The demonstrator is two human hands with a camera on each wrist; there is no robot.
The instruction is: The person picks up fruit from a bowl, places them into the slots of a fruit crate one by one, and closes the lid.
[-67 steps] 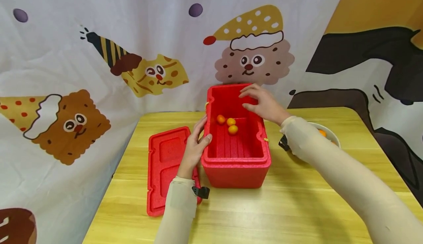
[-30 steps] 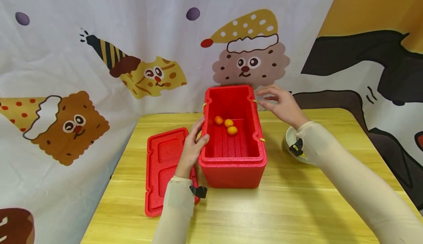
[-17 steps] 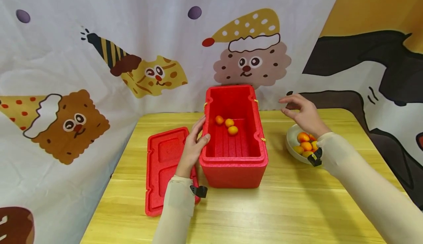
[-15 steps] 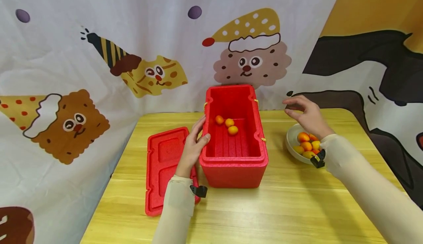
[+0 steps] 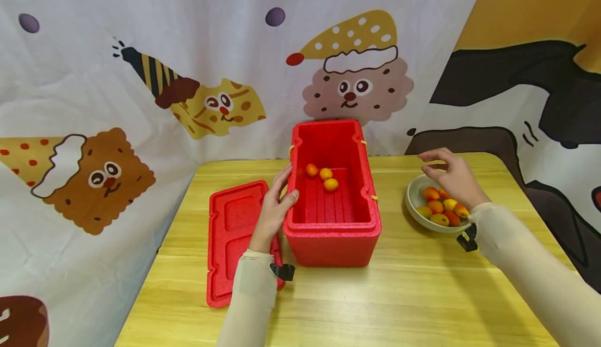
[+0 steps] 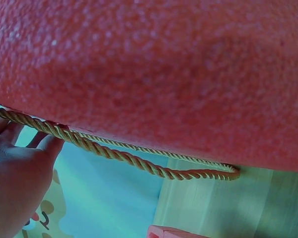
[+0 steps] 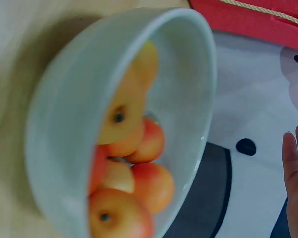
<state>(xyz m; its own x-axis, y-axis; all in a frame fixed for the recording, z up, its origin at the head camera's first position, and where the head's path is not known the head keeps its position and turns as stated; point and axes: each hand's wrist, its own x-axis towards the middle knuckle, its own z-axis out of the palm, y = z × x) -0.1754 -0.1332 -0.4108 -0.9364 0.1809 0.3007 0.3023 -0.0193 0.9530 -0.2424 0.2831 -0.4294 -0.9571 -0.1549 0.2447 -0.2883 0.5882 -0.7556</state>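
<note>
My left hand [image 5: 273, 208] rests against the left side of an uncovered red foam box [image 5: 332, 245], thumb at the rim and fingers along the outer wall. In the left wrist view, its fingers touch the wall beside a twisted gold rope handle [image 6: 139, 161]. Several small orange-yellow fruits [image 5: 331, 184] lie on the box floor. My right hand [image 5: 455, 177] hovers over the back of a pale bowl [image 5: 413, 201], fingers loosely bent and holding nothing. Heaped in the bowl are small yellow-to-red fruits [image 7: 154, 186], some with a dark stem spot; their exact kind is unclear.
Left of the box, the red lid [image 5: 241, 242] lies flat with its recessed side up, partly under my left forearm. The wooden table [image 5: 375, 305] ends at the back against a printed cartoon curtain [image 5: 225, 34].
My right hand has moved from above the box rightward to the bowl, uncovering more of the fruit there. The left hand and the fruits in the box stay where they were.
</note>
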